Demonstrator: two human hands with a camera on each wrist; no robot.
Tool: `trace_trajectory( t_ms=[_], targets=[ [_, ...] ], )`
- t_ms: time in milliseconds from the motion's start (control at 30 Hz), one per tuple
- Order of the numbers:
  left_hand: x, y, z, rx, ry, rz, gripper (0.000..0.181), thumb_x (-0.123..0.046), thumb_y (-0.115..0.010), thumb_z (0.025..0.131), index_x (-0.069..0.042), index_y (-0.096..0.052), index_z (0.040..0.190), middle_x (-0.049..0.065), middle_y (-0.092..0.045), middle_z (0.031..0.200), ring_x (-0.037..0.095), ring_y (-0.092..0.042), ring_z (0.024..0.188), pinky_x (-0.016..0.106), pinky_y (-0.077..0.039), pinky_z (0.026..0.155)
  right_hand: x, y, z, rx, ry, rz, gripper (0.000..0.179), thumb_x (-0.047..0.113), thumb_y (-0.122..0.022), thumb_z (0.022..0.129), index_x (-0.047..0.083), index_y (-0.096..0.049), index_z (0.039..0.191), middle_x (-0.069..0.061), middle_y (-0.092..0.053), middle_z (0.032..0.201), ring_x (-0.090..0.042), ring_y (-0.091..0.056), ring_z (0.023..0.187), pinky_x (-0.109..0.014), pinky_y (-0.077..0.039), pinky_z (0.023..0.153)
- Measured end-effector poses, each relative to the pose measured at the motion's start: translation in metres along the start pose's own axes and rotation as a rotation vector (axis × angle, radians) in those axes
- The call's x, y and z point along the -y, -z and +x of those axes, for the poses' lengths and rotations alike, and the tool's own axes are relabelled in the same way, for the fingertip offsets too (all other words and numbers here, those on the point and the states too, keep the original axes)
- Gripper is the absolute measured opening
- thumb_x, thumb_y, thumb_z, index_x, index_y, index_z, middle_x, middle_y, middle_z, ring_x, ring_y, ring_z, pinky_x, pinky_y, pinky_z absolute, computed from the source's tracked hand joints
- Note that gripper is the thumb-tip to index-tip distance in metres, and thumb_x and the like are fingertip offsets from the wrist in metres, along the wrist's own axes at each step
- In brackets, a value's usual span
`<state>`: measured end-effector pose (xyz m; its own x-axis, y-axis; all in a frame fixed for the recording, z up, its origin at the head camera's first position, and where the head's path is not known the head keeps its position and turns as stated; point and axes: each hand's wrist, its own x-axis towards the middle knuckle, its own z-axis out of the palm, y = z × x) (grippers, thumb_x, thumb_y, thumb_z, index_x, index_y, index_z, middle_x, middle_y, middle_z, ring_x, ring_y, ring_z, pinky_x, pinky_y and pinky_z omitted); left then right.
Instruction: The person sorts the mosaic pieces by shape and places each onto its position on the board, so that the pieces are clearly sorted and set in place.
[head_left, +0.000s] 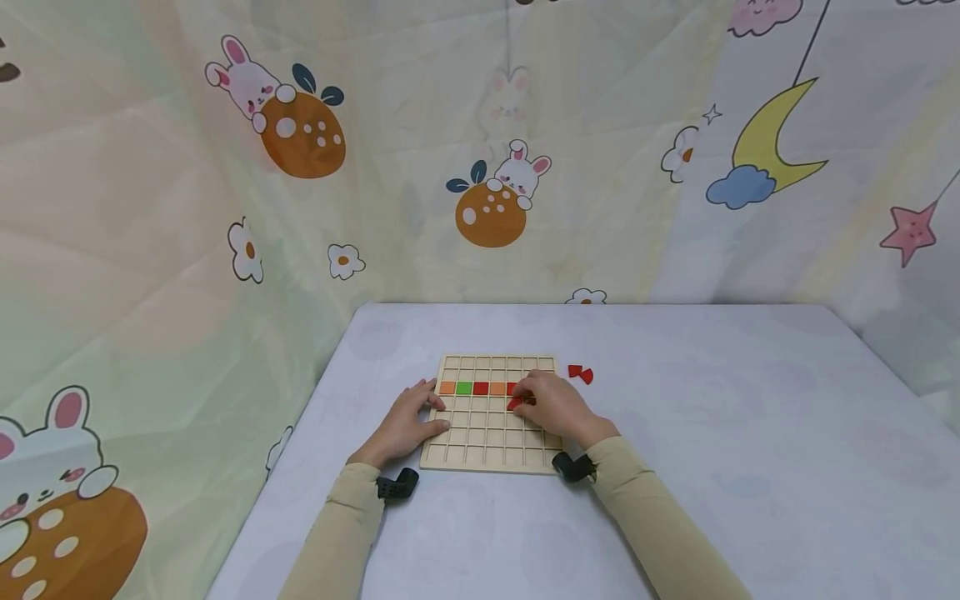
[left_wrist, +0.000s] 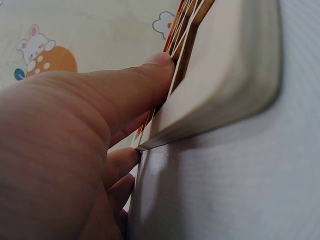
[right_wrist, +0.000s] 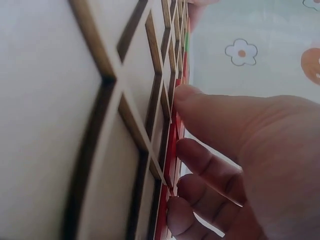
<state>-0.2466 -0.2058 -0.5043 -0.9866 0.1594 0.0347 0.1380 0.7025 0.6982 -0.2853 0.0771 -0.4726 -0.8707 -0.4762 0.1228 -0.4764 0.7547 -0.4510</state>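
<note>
A pale wooden grid board (head_left: 480, 442) lies on the table. One row holds square tiles: orange (head_left: 447, 388), green (head_left: 464, 388), red (head_left: 481, 388), another orange (head_left: 497, 388) and a red one partly under my right fingers. My left hand (head_left: 405, 423) rests at the board's left edge; its thumb lies on the rim, the other fingers along the side. Over the board's right half, my right hand (head_left: 558, 407) pinches a small red piece (head_left: 513, 403) between thumb and fingers. More red pieces (right_wrist: 171, 155) show under those fingertips; their exact shapes are hidden.
Two loose red pieces (head_left: 575, 371) lie on the table just right of the board's far corner. The table (head_left: 750, 433) has a pale cloth cover. A printed curtain (head_left: 600, 208) with rabbits and flowers hangs behind it and along the left.
</note>
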Motion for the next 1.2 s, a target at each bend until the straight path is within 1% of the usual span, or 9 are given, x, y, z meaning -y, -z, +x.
trace_trajectory(
  t_ms=[100,267,433,567,667,800,933,1100,1200],
  targets=[
    [0.001,-0.001,0.000,0.002,0.003,0.002,0.023,-0.027,-0.078,0.083,-0.022,-0.060,0.094,0.008,-0.033,0.157,0.026,-0.017,0.149,0.045,-0.006,0.123,-0.002,0.004,0.000,-0.005,-0.007,0.009,0.016,0.023,-0.076,0.085,0.018,-0.073,0.100,0.008,-0.062,0.094,-0.011,-0.053,0.082,-0.026,-0.050,0.074],
    [0.000,0.000,0.000,0.005,0.003,0.000,0.022,-0.027,-0.078,0.083,-0.022,-0.059,0.095,0.009,-0.033,0.157,0.026,-0.017,0.149,0.045,-0.006,0.123,-0.009,0.017,-0.002,-0.041,-0.041,0.055,0.018,0.022,-0.074,0.087,0.015,-0.073,0.103,0.005,-0.064,0.094,-0.014,-0.055,0.079,-0.028,-0.050,0.068],
    [-0.001,0.001,0.000,0.004,0.001,-0.003,0.022,-0.026,-0.078,0.083,-0.021,-0.059,0.094,0.009,-0.033,0.157,0.027,-0.017,0.149,0.045,-0.006,0.123,-0.022,0.028,-0.003,-0.074,-0.100,0.070,0.021,0.023,-0.071,0.090,0.013,-0.072,0.108,0.001,-0.066,0.099,-0.018,-0.058,0.085,-0.032,-0.053,0.073],
    [-0.001,0.001,0.000,0.002,0.003,0.006,0.022,-0.026,-0.078,0.084,-0.021,-0.059,0.095,0.009,-0.033,0.157,0.026,-0.017,0.149,0.044,-0.006,0.123,-0.035,0.038,-0.005,-0.123,-0.114,0.055,0.022,0.024,-0.070,0.090,0.011,-0.072,0.108,-0.002,-0.067,0.098,-0.021,-0.059,0.086,-0.037,-0.053,0.075],
    [-0.001,0.001,0.000,-0.001,0.001,0.012,0.023,-0.026,-0.078,0.084,-0.021,-0.059,0.095,0.009,-0.033,0.157,0.026,-0.018,0.149,0.044,-0.006,0.123,-0.043,0.046,-0.007,-0.144,-0.136,0.046,0.023,0.023,-0.071,0.090,0.009,-0.071,0.109,-0.004,-0.066,0.095,-0.022,-0.058,0.085,-0.037,-0.052,0.074],
    [0.000,0.001,0.000,-0.001,0.000,0.010,0.022,-0.026,-0.078,0.084,-0.022,-0.059,0.095,0.009,-0.033,0.157,0.026,-0.018,0.149,0.045,-0.006,0.123,-0.055,0.052,-0.010,-0.143,-0.196,0.053,0.023,0.021,-0.070,0.090,0.007,-0.071,0.109,-0.007,-0.066,0.096,-0.025,-0.058,0.088,-0.038,-0.053,0.075],
    [-0.001,0.001,0.000,0.002,0.005,0.008,0.022,-0.025,-0.078,0.084,-0.022,-0.059,0.095,0.009,-0.033,0.157,0.027,-0.018,0.149,0.046,-0.007,0.123,-0.070,0.053,-0.013,-0.139,-0.264,0.075,0.026,0.020,-0.067,0.091,0.005,-0.069,0.113,-0.012,-0.067,0.106,-0.028,-0.058,0.093,-0.042,-0.053,0.079],
    [-0.002,0.001,-0.001,0.006,0.014,0.012,0.022,-0.026,-0.078,0.084,-0.022,-0.059,0.095,0.008,-0.033,0.157,0.026,-0.017,0.149,0.046,-0.006,0.123,-0.081,0.052,-0.015,-0.111,-0.356,0.105,0.031,0.018,-0.065,0.091,0.003,-0.065,0.119,-0.017,-0.064,0.113,-0.033,-0.056,0.100,-0.049,-0.051,0.086],
    [-0.002,0.001,-0.001,0.006,0.018,0.014,0.022,-0.027,-0.078,0.084,-0.022,-0.059,0.095,0.008,-0.033,0.158,0.025,-0.017,0.149,0.046,-0.006,0.123,-0.086,0.049,-0.015,-0.088,-0.390,0.112,0.033,0.017,-0.065,0.091,0.003,-0.064,0.121,-0.018,-0.063,0.114,-0.034,-0.055,0.103,-0.050,-0.050,0.090]
  ],
)
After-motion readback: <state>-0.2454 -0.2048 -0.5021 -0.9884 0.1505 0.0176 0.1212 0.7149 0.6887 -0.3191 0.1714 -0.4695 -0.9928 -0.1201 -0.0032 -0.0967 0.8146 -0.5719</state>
